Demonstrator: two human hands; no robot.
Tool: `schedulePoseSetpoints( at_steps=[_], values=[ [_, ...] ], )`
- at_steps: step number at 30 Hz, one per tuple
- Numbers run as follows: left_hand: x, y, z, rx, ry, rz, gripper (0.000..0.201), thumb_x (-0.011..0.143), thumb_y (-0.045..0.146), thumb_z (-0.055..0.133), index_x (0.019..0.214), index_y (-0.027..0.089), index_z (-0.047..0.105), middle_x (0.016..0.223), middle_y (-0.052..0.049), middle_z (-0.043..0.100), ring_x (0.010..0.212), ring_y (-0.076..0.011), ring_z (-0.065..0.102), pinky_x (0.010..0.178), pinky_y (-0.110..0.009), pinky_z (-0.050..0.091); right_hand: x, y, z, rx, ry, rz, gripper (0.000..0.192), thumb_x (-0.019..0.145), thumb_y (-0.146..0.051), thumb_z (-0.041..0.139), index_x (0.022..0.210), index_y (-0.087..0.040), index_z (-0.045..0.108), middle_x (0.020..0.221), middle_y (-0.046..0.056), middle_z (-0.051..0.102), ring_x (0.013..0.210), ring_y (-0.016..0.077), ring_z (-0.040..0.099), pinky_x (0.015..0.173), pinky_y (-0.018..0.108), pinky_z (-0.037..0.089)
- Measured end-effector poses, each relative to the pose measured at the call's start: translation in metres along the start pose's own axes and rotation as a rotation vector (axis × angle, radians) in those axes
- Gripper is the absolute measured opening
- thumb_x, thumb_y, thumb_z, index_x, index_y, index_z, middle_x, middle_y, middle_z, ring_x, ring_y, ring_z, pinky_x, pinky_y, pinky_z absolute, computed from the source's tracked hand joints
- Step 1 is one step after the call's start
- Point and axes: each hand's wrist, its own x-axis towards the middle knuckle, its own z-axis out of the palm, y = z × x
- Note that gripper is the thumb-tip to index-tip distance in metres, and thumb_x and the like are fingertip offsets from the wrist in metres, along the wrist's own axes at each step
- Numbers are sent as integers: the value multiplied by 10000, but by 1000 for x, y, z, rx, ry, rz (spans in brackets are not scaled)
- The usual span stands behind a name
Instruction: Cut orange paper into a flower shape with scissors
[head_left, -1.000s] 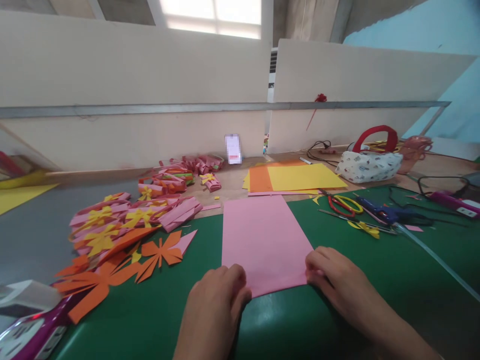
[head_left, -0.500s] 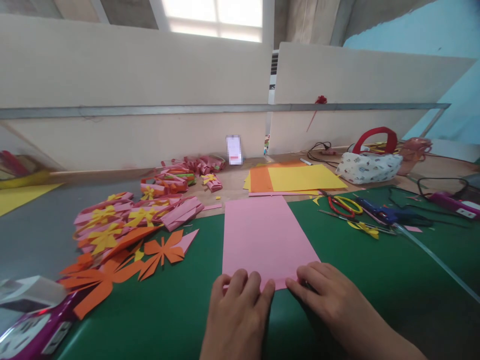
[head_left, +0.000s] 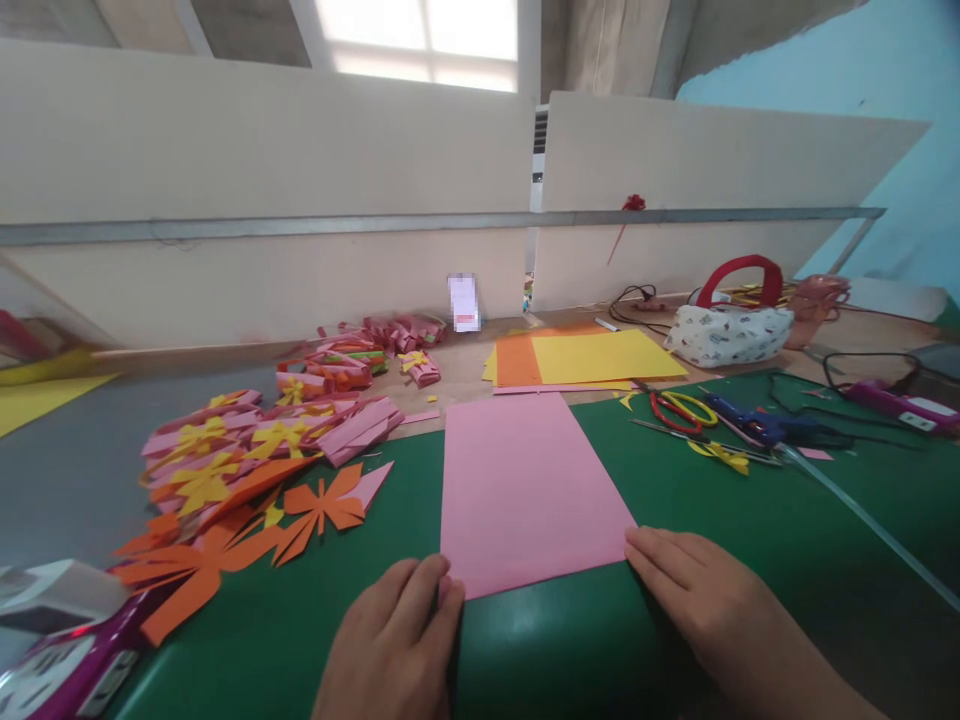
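A pink paper sheet [head_left: 532,490] lies on the green mat [head_left: 555,650] in front of me, its near edge lying close to straight. My left hand [head_left: 394,635] is closed at the sheet's near left corner, thumb and fingers pinching it. At the near right corner my right hand [head_left: 712,590] has its fingers together, gripping the paper's edge; its thumb is hidden. Left of the sheet lie orange paper flower cut-outs [head_left: 322,505] and a pile of pink paper pieces with yellow paper flowers [head_left: 202,480].
Scissors [head_left: 682,412] and a blue glue gun [head_left: 765,428] with a long glue stick lie to the right. Yellow and orange sheets [head_left: 600,355] are stacked behind. A patterned bag [head_left: 727,335] stands back right; a purple power strip [head_left: 97,650] lies front left.
Both hands have moved apart, from the middle of the near edge to its two corners. The narrow folded strip along that edge no longer shows, and the view has shifted slightly.
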Motion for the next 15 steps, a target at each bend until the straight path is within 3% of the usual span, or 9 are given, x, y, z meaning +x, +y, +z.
schedulePoseSetpoints(
  at_steps=[3, 7, 12, 15],
  values=[
    [19, 18, 5, -131, 30, -10, 302, 833, 179, 488, 1097, 205, 633, 1102, -66, 653, 998, -208, 573, 870, -321, 474, 5, -7, 2, -54, -15, -18, 404, 757, 23, 371, 957, -118, 691, 873, 133, 729, 751, 250, 683, 613, 361, 549],
    [37, 42, 10, -203, -80, 0, 380, 858, 443, 493, 1184, 265, 572, 1121, -38, 658, 943, -215, 612, 794, -344, 522, 12, -25, 7, -90, 11, 43, 372, 756, 11, 372, 920, -77, 695, 860, 172, 716, 779, 283, 672, 655, 393, 540],
    [27, 47, 23, -50, 40, 124, 636, 817, 645, 407, 1234, 185, 545, 1188, -63, 649, 998, -242, 604, 831, -356, 495, 21, -54, 19, 27, 138, 14, 389, 880, -34, 293, 962, -85, 669, 871, 134, 709, 802, 246, 643, 702, 357, 527],
    [14, 40, 28, 79, 119, 202, 672, 813, 666, 388, 1214, 156, 565, 1207, -44, 645, 1009, -224, 601, 835, -324, 479, 19, -57, 21, 25, 161, 32, 400, 907, -59, 280, 959, -78, 676, 898, 125, 711, 837, 240, 636, 729, 347, 532]
  ],
)
